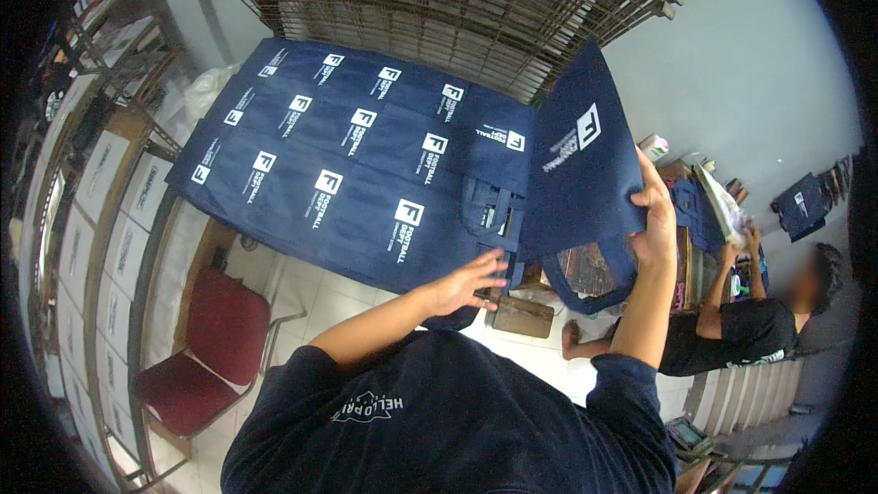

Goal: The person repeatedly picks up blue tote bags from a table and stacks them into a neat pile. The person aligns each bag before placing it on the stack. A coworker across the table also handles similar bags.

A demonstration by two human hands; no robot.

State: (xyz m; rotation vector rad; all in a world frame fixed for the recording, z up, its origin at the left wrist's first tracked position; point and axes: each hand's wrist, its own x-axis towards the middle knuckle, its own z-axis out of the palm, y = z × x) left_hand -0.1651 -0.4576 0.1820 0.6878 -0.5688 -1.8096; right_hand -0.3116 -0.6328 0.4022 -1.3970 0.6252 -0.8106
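At the right end of a spread of flat navy bags (343, 160), one held navy bag (576, 187) stands raised and tilted; the right forearm reaches up and forward, and the right hand (655, 215) has its grip clamped on that bag's right-hand edge; the left forearm slants inward, its hand (462, 285) low beside a strap handle (494, 210), grip apart with fingers spread, though fingertip contact cannot be told; twelve white prints show in three rows of four, with one turned print (503, 138) beside them; also visible are one red chair (224, 348), one wire rack (439, 0) and one co-worker (754, 329) at right.
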